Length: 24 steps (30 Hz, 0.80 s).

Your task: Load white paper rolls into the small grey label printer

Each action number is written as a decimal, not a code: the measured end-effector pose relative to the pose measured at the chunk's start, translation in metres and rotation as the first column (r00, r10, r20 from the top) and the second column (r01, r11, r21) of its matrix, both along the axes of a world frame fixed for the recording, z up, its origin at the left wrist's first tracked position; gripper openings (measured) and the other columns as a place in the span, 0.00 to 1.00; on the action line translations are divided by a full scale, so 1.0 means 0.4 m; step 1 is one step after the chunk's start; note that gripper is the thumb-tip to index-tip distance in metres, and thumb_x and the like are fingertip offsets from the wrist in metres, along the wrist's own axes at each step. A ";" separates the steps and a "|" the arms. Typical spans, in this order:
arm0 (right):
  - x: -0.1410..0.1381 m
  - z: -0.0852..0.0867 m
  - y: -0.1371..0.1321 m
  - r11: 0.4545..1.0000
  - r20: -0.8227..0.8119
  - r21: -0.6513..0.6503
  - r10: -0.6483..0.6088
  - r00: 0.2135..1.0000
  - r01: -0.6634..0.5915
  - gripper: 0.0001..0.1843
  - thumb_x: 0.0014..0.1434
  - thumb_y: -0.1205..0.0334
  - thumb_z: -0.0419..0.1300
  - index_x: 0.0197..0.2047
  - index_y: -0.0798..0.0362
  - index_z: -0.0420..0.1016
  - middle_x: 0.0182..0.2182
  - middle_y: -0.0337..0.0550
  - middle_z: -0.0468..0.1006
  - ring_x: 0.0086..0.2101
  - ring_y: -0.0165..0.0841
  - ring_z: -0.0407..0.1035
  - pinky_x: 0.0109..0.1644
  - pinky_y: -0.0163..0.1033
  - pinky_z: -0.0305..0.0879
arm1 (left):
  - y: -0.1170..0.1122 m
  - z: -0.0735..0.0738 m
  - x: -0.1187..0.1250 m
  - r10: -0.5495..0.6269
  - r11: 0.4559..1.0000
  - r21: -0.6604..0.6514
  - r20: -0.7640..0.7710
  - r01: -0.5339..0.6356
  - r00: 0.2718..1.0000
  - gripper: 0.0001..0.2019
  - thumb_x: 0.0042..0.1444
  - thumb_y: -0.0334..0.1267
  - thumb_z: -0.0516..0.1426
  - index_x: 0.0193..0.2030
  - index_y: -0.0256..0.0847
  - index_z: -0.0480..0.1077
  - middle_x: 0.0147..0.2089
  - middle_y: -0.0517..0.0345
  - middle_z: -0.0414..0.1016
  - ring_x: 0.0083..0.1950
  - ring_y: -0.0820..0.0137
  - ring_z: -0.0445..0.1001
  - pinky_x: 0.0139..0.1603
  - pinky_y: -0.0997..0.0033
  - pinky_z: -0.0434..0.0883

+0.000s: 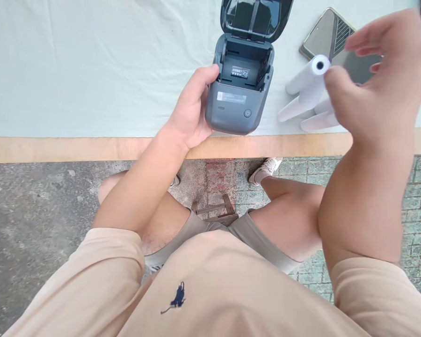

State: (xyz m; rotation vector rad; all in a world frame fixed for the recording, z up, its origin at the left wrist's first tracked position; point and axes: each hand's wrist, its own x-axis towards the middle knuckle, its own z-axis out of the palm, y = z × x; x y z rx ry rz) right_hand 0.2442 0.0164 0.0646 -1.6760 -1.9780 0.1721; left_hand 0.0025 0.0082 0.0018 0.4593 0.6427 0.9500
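Note:
A small grey label printer [236,100] sits near the table's front edge with its dark lid [256,18] flipped up and its paper bay empty. My left hand [192,110] grips the printer's left side, thumb on the top edge. To the right of the printer, three white paper rolls [307,82] lie on the cloth. My right hand [379,79] hovers just above and in front of them, slightly blurred, with fingers spread and the thumb close to the top roll's end. Nothing shows between its fingers.
A pale cloth [91,70] covers the table, whose wooden edge [56,149] runs across the view. A phone [323,35] lies behind the rolls, partly under my right hand. Below the table are my knees, shoes and a paved floor [38,210].

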 end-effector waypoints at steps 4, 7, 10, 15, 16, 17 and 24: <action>-0.056 0.005 0.019 0.974 0.189 -0.205 -0.060 0.980 0.099 0.19 0.45 0.61 0.55 0.43 0.49 0.66 0.40 0.39 0.70 0.42 0.30 0.64 0.48 0.43 0.59 | -0.004 0.006 0.004 -0.013 1.000 0.027 0.020 0.012 1.000 0.15 0.49 0.47 0.52 0.40 0.39 0.67 0.30 0.58 0.71 0.50 0.66 0.70 0.45 0.72 0.71; -0.068 -0.008 0.031 0.958 0.214 -0.239 -0.107 0.971 0.159 0.20 0.43 0.62 0.55 0.43 0.48 0.65 0.37 0.39 0.71 0.39 0.29 0.65 0.43 0.40 0.60 | -0.007 0.013 0.008 -0.033 0.995 0.090 0.046 0.029 0.998 0.15 0.52 0.45 0.48 0.41 0.39 0.67 0.32 0.56 0.72 0.50 0.67 0.70 0.45 0.73 0.70; -0.074 -0.009 0.034 0.979 0.159 -0.172 -0.079 0.984 0.106 0.17 0.42 0.64 0.56 0.40 0.48 0.67 0.35 0.38 0.71 0.37 0.26 0.65 0.43 0.37 0.59 | -0.008 0.012 0.007 -0.044 0.992 0.119 0.067 0.035 0.997 0.15 0.53 0.45 0.47 0.41 0.39 0.67 0.29 0.56 0.71 0.48 0.66 0.71 0.44 0.72 0.70; -0.118 0.021 0.012 0.994 -0.204 -0.022 0.098 0.974 -0.104 0.19 0.46 0.71 0.49 0.43 0.54 0.66 0.37 0.42 0.68 0.34 0.22 0.64 0.28 0.29 0.55 | -0.008 -0.003 0.001 -0.053 0.987 0.154 0.057 0.044 0.997 0.14 0.52 0.46 0.48 0.39 0.40 0.66 0.27 0.57 0.69 0.42 0.65 0.72 0.36 0.72 0.70; -0.132 0.030 0.004 0.994 -0.263 0.021 0.113 0.958 -0.112 0.19 0.46 0.72 0.49 0.43 0.55 0.66 0.40 0.43 0.66 0.35 0.23 0.63 0.28 0.28 0.54 | -0.009 -0.004 0.001 -0.044 0.987 0.155 0.046 0.036 0.998 0.14 0.52 0.46 0.49 0.38 0.40 0.66 0.28 0.57 0.69 0.41 0.66 0.72 0.35 0.72 0.69; -0.146 0.038 -0.005 0.993 -0.288 0.049 0.120 0.950 -0.110 0.19 0.46 0.72 0.49 0.43 0.54 0.65 0.43 0.43 0.65 0.37 0.23 0.63 0.28 0.29 0.53 | -0.010 -0.005 0.003 -0.029 0.988 0.155 0.038 0.023 0.999 0.13 0.51 0.46 0.50 0.37 0.40 0.66 0.28 0.58 0.69 0.39 0.68 0.72 0.34 0.73 0.69; -0.208 0.070 -0.026 0.948 0.239 -0.007 0.310 0.920 -0.317 0.19 0.48 0.61 0.52 0.46 0.52 0.62 0.40 0.38 0.67 0.40 0.26 0.63 0.42 0.33 0.64 | -0.024 0.022 0.020 0.019 0.977 0.214 -0.047 -0.009 0.999 0.07 0.52 0.36 0.50 0.39 0.42 0.62 0.34 0.61 0.66 0.33 0.76 0.68 0.34 0.74 0.68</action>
